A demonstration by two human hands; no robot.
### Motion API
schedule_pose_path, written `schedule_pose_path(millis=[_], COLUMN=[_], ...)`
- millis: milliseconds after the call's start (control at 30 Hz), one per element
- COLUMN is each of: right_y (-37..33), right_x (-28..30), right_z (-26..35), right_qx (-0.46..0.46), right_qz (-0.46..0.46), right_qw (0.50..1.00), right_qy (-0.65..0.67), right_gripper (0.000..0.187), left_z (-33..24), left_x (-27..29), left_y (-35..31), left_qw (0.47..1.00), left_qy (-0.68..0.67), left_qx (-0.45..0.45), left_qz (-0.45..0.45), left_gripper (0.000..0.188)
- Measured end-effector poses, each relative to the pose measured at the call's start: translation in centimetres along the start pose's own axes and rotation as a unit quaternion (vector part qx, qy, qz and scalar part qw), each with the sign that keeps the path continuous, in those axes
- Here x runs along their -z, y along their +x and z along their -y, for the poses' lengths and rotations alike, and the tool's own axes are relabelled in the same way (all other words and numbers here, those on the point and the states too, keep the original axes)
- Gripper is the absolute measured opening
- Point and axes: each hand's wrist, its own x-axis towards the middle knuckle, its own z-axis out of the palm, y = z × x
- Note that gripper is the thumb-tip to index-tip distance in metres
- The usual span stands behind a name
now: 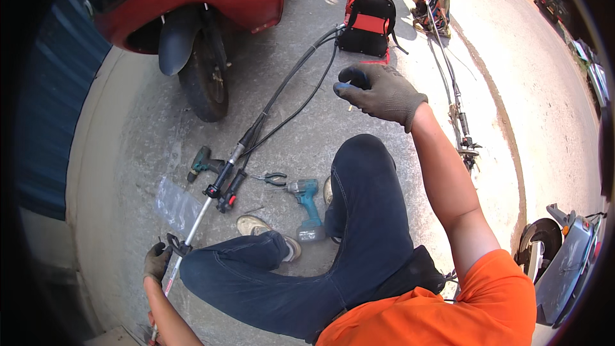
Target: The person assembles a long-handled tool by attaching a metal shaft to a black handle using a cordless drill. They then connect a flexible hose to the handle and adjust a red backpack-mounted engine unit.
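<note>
My right hand, in a grey work glove, is raised above the ground beyond my right knee. Its thumb and fingers are curved but apart, with nothing between them. Low on the left, my gloved left hand is closed beside the black handle bracket of a brush cutter; what its fingers hold is too small to make out. The cutter's pale shaft slants past my left knee. Farther up it are a black grip with a red switch and a flexible drive hose, which runs to a red-and-black backpack unit.
A teal impact driver stands between my legs. Beside it lie pliers, a thin metal rod, a drill and a clear plastic bag. A red scooter is ahead left; a second brush cutter lies right.
</note>
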Motion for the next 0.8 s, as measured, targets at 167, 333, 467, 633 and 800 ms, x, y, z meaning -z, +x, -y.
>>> schedule_pose_path(millis=[167,333,467,633,800], right_y=[-5.3,-13.6,-21.2,-27.3,-28.0], right_x=[0.0,-3.9,-8.5,-12.8,-15.6], right_z=[-12.3,-25.5,-32.3,-34.7,-33.4], right_qx=[-0.209,-0.35,-0.357,-0.359,-0.319], right_qz=[0.144,0.196,0.308,0.337,0.39], right_qw=[0.953,0.903,0.862,0.861,0.861], right_qy=[-0.164,-0.155,-0.188,-0.128,-0.067], right_gripper=[0.067,0.058,0.061,0.062,0.065], left_z=[2.9,4.0,1.8,-1.3,-2.1], left_x=[0.2,0.3,0.2,0.2,-0.1], left_y=[-0.1,0.2,-1.4,-2.6,-1.4], left_qw=[0.996,0.999,0.998,0.999,0.998], left_qy=[-0.06,-0.007,-0.038,-0.004,-0.01], left_qx=[0.06,0.048,0.041,0.016,-0.046], left_qz=[0.034,0.011,0.024,0.049,0.044], left_gripper=[0.057,0.048,0.046,0.045,0.044])
